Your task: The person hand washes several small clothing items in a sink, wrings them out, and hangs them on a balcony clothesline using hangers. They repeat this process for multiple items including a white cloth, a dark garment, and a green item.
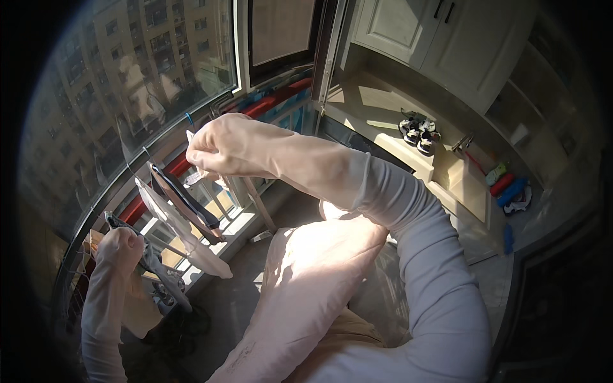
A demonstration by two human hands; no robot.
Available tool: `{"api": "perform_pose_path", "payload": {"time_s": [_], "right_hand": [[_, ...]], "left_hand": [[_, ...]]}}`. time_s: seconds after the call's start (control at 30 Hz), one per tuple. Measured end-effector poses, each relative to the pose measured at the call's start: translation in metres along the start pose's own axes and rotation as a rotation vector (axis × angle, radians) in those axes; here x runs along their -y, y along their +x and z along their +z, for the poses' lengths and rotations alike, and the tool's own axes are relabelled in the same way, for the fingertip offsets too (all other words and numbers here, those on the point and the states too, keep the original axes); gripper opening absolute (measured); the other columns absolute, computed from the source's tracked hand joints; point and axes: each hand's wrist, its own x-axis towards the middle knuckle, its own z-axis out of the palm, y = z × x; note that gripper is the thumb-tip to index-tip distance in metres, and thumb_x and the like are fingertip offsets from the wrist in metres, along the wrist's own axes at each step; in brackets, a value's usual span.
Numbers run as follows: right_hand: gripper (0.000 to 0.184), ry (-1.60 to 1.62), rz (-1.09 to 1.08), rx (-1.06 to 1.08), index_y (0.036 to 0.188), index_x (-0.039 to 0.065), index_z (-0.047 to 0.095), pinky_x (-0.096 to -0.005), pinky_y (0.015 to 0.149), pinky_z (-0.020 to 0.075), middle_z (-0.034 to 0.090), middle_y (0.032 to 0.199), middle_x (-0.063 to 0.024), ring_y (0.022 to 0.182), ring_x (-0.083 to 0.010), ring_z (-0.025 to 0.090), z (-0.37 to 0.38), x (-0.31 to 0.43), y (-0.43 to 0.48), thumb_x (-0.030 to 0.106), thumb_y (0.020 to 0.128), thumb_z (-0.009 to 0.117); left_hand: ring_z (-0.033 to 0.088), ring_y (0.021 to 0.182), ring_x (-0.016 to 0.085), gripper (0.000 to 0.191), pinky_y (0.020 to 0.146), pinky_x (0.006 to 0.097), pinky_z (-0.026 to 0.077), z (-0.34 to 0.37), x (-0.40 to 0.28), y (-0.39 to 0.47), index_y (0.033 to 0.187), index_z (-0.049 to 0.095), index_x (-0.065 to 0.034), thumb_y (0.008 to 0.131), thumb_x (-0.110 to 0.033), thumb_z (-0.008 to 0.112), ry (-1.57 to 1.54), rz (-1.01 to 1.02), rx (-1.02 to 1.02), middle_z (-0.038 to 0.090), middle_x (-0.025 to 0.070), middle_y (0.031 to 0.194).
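Note:
My right hand (215,148) is raised by the window rail, its fingers curled inward. A blue hook (189,118) shows just above it, and a small clear plastic piece (192,179) pokes out below. What the fingers close on is hidden. To the left, my left hand (119,246) is curled in front of a dark patterned garment (163,268); its grip cannot be made out. Between the hands hang a white garment (167,220) and a dark-and-tan garment (189,206). A large pale pink cloth (306,282) hangs below my right forearm, partly sunlit.
A window (143,62) runs along the left above a red rail (282,95). At the right, a counter holds shoes (419,131) beside a sink (467,191) with a tap (462,142). Colourful items (510,186) lie past the sink. White cabinets (431,43) hang above.

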Motion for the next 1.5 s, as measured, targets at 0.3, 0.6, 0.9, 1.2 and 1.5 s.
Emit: {"api": "perform_pose_path", "payload": {"time_s": [0.3, 0.6, 0.9, 1.2, 1.5], "right_hand": [[0.011, -0.247, -0.069, -0.507, 0.096, 0.009, 0.068, -0.0401, 0.075, 0.0559, 0.071, 0.085, -0.0130, 0.082, -0.0287, 0.071, -0.078, -0.092, -0.238, 0.020, 0.094, 0.065], [0.047, 0.513, 0.844, -0.706, 0.100, 0.003, 0.074, -0.0328, 0.084, 0.0522, 0.074, 0.094, -0.0063, 0.091, -0.0161, 0.068, -0.070, -0.261, -0.534, 0.047, 0.099, 0.058], [0.041, 0.377, 1.146, -1.025, 0.104, -0.001, 0.073, -0.0311, 0.090, 0.0524, 0.074, 0.100, -0.0109, 0.098, -0.0171, 0.068, -0.057, -0.383, -0.738, 0.035, 0.104, 0.053], [0.036, 0.395, 1.202, -1.358, 0.134, 0.000, 0.058, -0.0308, 0.097, 0.0494, 0.066, 0.122, -0.0157, 0.113, -0.0214, 0.064, -0.163, -0.438, -0.799, 0.012, 0.100, 0.059], [0.039, 0.192, 1.527, -1.182, 0.131, 0.004, 0.061, -0.0356, 0.099, 0.0499, 0.061, 0.127, -0.0187, 0.115, -0.0274, 0.063, -0.238, -0.484, -0.831, 0.020, 0.096, 0.065]], "left_hand": [[0.065, 0.062, 0.035, 0.038, 0.063, 0.0434, 0.052, -0.055, -0.238, 0.008, 0.067, 0.066, -0.0030, 0.090, -0.033, 0.059, -0.049, 0.460, -0.248, 0.064, 0.0155, 0.063], [0.067, 0.065, 0.027, 0.035, 0.065, 0.0395, 0.056, -0.073, -0.638, -0.037, 0.074, 0.070, -0.0025, 0.096, -0.028, 0.062, 0.101, 0.851, 0.120, 0.066, 0.0140, 0.069], [0.055, 0.126, 0.039, 0.064, 0.109, 0.0440, 0.042, 0.063, -0.924, -0.074, 0.146, 0.044, -0.0068, 0.090, -0.029, 0.065, -0.302, 1.402, 0.539, 0.057, 0.0248, 0.135], [0.011, 0.151, 0.043, 0.104, 0.119, 0.0630, 0.010, 0.141, -1.193, -0.013, 0.159, 0.015, -0.0080, 0.082, -0.049, 0.071, -0.676, 0.902, 0.032, 0.016, 0.0227, 0.163], [0.000, 0.153, 0.043, 0.093, 0.119, 0.0682, 0.005, 0.160, -1.316, 0.237, 0.155, 0.035, -0.0304, 0.076, -0.059, 0.073, -0.735, 0.196, 0.151, 0.008, 0.0114, 0.168]]}}
